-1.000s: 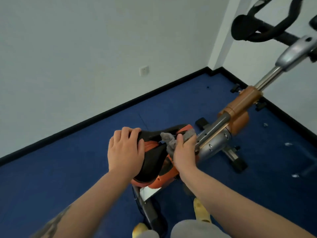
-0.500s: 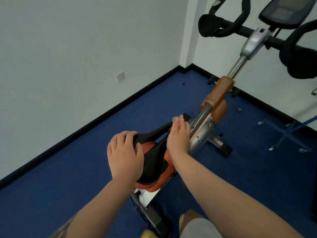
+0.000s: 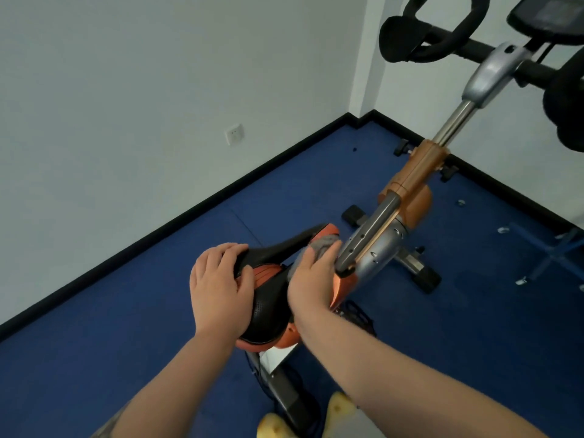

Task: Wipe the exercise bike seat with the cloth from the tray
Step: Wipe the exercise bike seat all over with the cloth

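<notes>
The black and orange bike seat (image 3: pixel 271 303) sits low in the middle of the head view, its nose pointing up and right. My left hand (image 3: pixel 218 287) lies over the seat's left rear edge with the fingers curled around it. My right hand (image 3: pixel 311 281) presses a grey cloth (image 3: pixel 324 243) against the seat's right side near the nose. Only a bunched end of the cloth shows past my fingertips. No tray is in view.
The bike's silver and orange frame (image 3: pixel 401 210) rises to the right toward black handlebars (image 3: pixel 423 36) and a console (image 3: pixel 550 17). Blue floor (image 3: pixel 126 327) lies all around, with white walls and black skirting behind. A blue metal stand (image 3: pixel 550 251) is at the far right.
My right hand slid the cloth forward along the seat toward its nose and then slightly back. My left hand stayed on the seat's rear. The camera tilted up toward the handlebars.
</notes>
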Motion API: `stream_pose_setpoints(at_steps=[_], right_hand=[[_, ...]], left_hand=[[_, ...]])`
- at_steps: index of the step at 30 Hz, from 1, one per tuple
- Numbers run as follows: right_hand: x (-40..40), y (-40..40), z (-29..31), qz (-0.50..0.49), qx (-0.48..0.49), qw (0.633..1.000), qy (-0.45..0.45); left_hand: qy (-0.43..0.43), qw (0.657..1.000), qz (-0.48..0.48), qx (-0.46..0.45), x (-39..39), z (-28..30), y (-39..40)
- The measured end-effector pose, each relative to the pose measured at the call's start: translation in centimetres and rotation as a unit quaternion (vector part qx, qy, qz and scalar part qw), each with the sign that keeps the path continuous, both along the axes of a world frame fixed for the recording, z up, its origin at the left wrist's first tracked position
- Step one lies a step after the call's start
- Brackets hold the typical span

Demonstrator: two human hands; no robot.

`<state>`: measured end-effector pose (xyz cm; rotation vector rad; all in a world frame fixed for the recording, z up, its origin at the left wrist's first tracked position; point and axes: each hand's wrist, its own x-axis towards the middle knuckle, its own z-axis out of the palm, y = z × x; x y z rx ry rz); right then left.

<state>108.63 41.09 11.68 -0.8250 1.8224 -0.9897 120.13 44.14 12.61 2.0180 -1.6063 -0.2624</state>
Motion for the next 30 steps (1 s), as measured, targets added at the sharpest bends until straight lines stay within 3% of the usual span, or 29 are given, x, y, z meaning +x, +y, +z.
stream_pose_setpoints(at_steps=[5, 10, 16, 19, 21, 26, 30], right_hand=[[-0.5, 1.2, -0.2, 0.099, 0.004, 0.995, -0.006], [-0.4, -0.6, 0.7, 0.017, 0.024, 0.999, -0.037], [0.5, 5.5, -0.4, 0.148, -0.014, 0.989, -0.006], [0.0, 1.9, -0.7, 0.098, 0.048, 0.993, 0.034], [0.2, 0.6, -0.2, 0.047, 0.051, 0.998, 0.002], [1.7, 5.3, -0.2, 0.075, 0.023, 0.996, 0.047], [1.1, 4.6, -0.2, 0.093, 0.075, 0.992, 0.034]], left_hand=[[0.000, 1.000, 0.001, -0.011, 0.1, -0.2, -0.1], [0.012, 1.000, 0.004, -0.016, -0.1, -0.1, 0.3], [0.024, 1.000, -0.001, -0.019, 0.1, -0.1, 0.3], [0.015, 1.000, -0.008, -0.009, 0.2, -0.2, 0.4], [-0.005, 1.000, -0.018, -0.001, 0.4, -0.2, 0.3], [-0.070, 0.988, -0.138, 0.013, 3.5, 0.2, -1.8], [-0.054, 0.956, -0.285, 0.037, 5.2, 0.6, -5.2]])
